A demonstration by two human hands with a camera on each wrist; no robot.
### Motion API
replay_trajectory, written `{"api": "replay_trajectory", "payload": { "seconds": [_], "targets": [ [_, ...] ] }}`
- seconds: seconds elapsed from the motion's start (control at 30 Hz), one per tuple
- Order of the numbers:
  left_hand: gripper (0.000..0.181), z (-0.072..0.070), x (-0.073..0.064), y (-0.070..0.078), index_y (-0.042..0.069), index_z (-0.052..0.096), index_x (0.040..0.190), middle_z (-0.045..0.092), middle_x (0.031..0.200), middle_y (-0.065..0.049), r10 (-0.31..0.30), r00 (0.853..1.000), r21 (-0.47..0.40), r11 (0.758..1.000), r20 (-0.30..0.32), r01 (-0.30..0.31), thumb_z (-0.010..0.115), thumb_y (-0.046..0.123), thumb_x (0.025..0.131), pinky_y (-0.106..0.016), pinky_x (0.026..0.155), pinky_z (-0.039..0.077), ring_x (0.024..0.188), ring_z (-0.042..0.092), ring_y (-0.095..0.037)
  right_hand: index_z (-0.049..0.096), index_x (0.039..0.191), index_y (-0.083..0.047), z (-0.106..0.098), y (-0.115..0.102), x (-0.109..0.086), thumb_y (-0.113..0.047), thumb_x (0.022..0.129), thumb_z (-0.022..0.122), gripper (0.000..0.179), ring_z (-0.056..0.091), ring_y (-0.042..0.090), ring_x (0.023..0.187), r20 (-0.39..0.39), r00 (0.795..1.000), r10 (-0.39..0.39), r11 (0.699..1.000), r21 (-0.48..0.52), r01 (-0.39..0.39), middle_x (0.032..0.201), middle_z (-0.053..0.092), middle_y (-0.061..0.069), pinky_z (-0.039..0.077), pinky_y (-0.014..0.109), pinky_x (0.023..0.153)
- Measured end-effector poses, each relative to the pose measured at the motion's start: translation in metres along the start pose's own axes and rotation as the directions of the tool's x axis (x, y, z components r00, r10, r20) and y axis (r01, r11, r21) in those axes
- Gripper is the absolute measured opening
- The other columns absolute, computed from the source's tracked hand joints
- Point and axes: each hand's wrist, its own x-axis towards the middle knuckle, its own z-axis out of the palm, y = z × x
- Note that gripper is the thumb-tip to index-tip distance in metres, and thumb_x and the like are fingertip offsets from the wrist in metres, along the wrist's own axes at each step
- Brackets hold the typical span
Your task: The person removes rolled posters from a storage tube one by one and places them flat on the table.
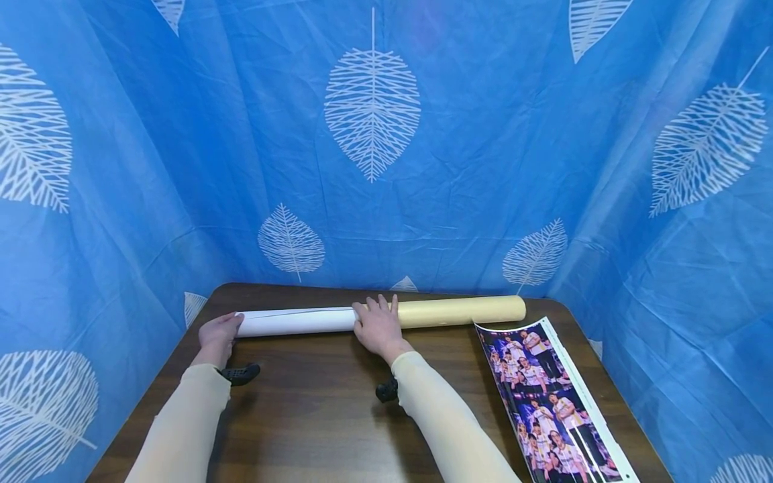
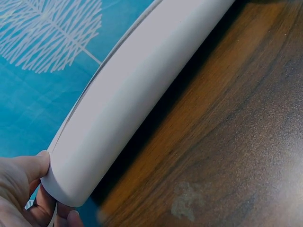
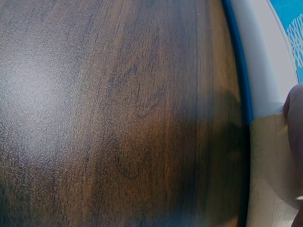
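A rolled sheet of white paper [image 1: 296, 322] lies crosswise near the back of the table, a loose edge showing along its top. My left hand [image 1: 221, 330] pinches its left end; in the left wrist view the thumb [image 2: 41, 163] presses on the outside and other fingers curl at the roll's end. The roll's right part meets a tan tube [image 1: 461, 312], whose edge overlaps the white paper in the right wrist view. My right hand [image 1: 379, 327] rests on top at this joint, its fingers spread and mostly straight.
A glossy printed photo sheet [image 1: 552, 402] with a curled corner lies on the right side of the brown wooden table [image 1: 314, 422], close below the tube's right end. Blue leaf-patterned cloth [image 1: 453, 188] hangs behind and along both sides of the table.
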Motion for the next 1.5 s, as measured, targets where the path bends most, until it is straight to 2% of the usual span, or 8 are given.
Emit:
{"api": "replay_trajectory", "payload": {
  "seconds": [0.23,0.53,0.83,1.1,1.5],
  "targets": [
    [0.056,-0.003,0.001,0.001,-0.001,0.041,0.154,0.033,0.16,-0.026,-0.009,1.0,0.0,1.0,0.001,0.009,0.054,0.027,0.107,-0.053,0.119,0.029,0.146,0.034,-0.043,0.052,0.15,-0.029,0.004,0.001,0.002,-0.037,0.104,0.047,0.047,0.035,0.038,0.146,-0.009,1.0,-0.006,1.0,-0.001,0.006,0.153,0.05,0.007,0.009,0.067,0.119],
    [0.055,-0.005,0.004,0.0,0.0,0.043,0.153,0.036,0.16,-0.025,-0.014,1.0,0.003,1.0,-0.01,0.014,0.054,0.027,0.107,-0.052,0.118,0.031,0.146,0.036,-0.042,0.05,0.152,-0.029,0.001,0.0,0.002,-0.038,0.105,0.046,0.048,0.032,0.037,0.148,0.023,1.0,0.005,1.0,-0.006,-0.005,0.155,0.047,0.007,0.006,0.066,0.12],
    [0.056,-0.008,0.005,0.0,0.0,0.043,0.153,0.034,0.16,-0.026,0.001,1.0,0.005,1.0,-0.001,-0.001,0.054,0.029,0.106,-0.054,0.119,0.03,0.145,0.035,-0.043,0.05,0.152,-0.03,0.002,0.0,0.003,-0.038,0.105,0.046,0.047,0.034,0.037,0.147,0.012,1.0,0.004,1.0,-0.031,-0.003,0.154,0.048,0.006,0.012,0.066,0.119],
    [0.056,-0.011,0.008,-0.003,0.0,0.042,0.153,0.035,0.159,-0.025,0.01,1.0,0.02,1.0,-0.018,-0.009,0.054,0.028,0.107,-0.052,0.118,0.031,0.145,0.036,-0.042,0.049,0.153,-0.029,0.002,-0.001,0.003,-0.038,0.106,0.045,0.048,0.032,0.037,0.148,0.031,0.999,0.01,1.0,-0.023,-0.009,0.156,0.046,0.007,0.007,0.066,0.12],
    [0.057,-0.016,0.007,-0.001,-0.001,0.041,0.154,0.033,0.161,-0.025,0.003,1.0,-0.002,1.0,-0.011,-0.004,0.054,0.027,0.106,-0.051,0.119,0.028,0.147,0.033,-0.042,0.051,0.151,-0.028,-0.001,-0.002,-0.001,-0.037,0.106,0.046,0.046,0.035,0.038,0.146,0.001,1.0,-0.002,1.0,-0.024,0.002,0.153,0.049,0.008,0.012,0.067,0.119]
  ]
}}
